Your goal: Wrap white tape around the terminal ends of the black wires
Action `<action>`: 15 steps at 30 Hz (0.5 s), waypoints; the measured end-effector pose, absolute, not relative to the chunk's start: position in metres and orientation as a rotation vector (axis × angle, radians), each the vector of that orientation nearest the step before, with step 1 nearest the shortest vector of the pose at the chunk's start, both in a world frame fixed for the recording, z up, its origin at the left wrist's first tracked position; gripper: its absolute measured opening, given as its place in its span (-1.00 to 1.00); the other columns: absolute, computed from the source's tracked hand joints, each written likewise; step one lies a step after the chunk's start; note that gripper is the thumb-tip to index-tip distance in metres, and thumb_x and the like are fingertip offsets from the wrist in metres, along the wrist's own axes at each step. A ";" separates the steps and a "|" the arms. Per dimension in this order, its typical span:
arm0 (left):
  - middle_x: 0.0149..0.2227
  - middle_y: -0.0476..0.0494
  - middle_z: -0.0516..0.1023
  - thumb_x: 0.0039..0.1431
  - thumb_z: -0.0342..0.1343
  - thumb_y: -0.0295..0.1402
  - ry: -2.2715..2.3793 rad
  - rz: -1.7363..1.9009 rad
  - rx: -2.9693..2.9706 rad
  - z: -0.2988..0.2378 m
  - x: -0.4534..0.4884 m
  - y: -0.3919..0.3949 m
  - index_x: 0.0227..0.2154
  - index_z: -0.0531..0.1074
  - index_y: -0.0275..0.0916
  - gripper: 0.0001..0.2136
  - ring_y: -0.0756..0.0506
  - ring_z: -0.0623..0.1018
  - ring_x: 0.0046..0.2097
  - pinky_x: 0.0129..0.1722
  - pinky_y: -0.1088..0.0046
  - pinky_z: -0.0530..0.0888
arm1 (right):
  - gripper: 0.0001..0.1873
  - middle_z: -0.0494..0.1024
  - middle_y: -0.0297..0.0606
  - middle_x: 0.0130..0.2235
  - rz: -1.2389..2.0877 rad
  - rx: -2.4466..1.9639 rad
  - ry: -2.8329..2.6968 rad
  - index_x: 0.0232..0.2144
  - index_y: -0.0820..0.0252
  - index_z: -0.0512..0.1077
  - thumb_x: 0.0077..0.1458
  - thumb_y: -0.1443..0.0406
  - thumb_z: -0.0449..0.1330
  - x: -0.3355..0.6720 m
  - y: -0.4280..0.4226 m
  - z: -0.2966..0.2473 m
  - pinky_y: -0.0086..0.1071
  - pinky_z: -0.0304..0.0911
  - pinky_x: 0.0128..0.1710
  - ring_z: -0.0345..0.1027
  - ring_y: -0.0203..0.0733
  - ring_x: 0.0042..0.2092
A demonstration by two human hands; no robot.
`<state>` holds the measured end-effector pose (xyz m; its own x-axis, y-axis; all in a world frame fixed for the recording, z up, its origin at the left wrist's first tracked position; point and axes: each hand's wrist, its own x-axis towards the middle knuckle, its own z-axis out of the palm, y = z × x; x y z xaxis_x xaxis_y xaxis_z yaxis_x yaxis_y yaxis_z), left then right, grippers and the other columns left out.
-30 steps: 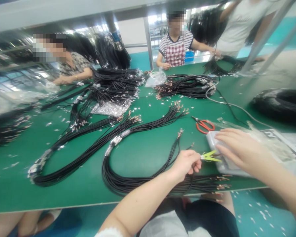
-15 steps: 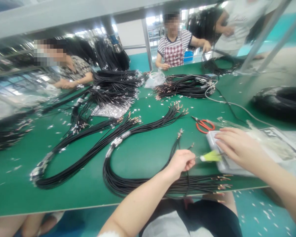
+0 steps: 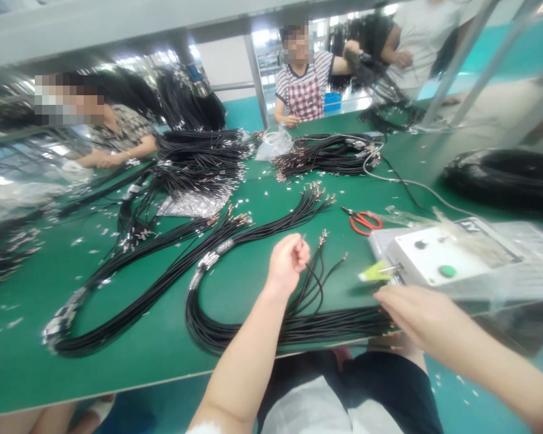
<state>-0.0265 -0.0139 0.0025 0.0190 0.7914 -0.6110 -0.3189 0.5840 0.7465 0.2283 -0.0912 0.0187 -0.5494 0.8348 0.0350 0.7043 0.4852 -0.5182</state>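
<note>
Green work counter (image 3: 131, 289), items left to right. Seated co-worker (image 3: 117, 129) at the far edge, forearms on the counter. Heaped black cable bundles (image 3: 199, 157) with crimped terminals beyond a long loop of black cables (image 3: 253, 328), which lies on the counter directly in front of the person, its ends rising beside the left hand (image 3: 287, 262). That hand is raised just above the loop, grip curled shut; whether it pinches a wire, cannot tell. Co-worker in striped shirt and checked apron (image 3: 301, 84) across the counter. Red-handled scissors (image 3: 364, 222), lying apart. Yellow-handled snips (image 3: 375, 272) at the front of a white control box (image 3: 420, 262) with green button (image 3: 447, 271). Right hand (image 3: 416, 310) just beyond, grip open, fingers extended, empty, over the cables. Black cable coil (image 3: 502, 178) at far right.
</note>
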 end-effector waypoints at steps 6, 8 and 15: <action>-0.28 -0.06 0.41 0.15 0.10 -0.21 1.534 1.084 0.660 -0.019 -0.037 -0.005 -0.36 0.31 -0.19 -0.83 0.02 0.44 -0.29 -0.45 0.63 0.33 | -0.78 0.51 -0.21 -0.46 0.303 -1.381 -2.800 -0.44 0.21 0.42 -0.10 0.58 0.15 0.228 -0.125 -0.015 -0.28 0.25 -0.45 0.42 -0.08 -0.48; -0.19 -0.13 0.46 -0.03 0.27 -0.34 1.569 0.986 0.745 -0.028 -0.033 -0.008 -0.28 0.40 -0.21 -0.76 -0.07 0.47 -0.17 -0.37 0.55 0.39 | -0.77 0.49 -0.22 -0.47 0.214 -1.361 -2.830 -0.47 0.20 0.40 -0.10 0.60 0.13 0.231 -0.123 -0.011 -0.26 0.21 -0.48 0.40 -0.07 -0.52; -0.25 -0.09 0.53 0.06 0.18 -0.44 1.507 0.801 1.045 0.010 -0.012 -0.034 -0.33 0.49 -0.25 -0.91 0.00 0.42 -0.34 -0.30 0.50 0.36 | -0.79 0.60 -0.17 -0.34 0.413 -1.314 -2.447 -0.27 0.20 0.44 0.25 0.43 0.00 0.236 -0.113 0.028 -0.34 0.32 -0.42 0.49 -0.14 -0.42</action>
<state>-0.0115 -0.0344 0.0101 -0.0310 0.9211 -0.3882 0.1933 0.3866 0.9018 0.2360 -0.1131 0.0278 -0.5188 0.8414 0.1512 0.7450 0.5318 -0.4027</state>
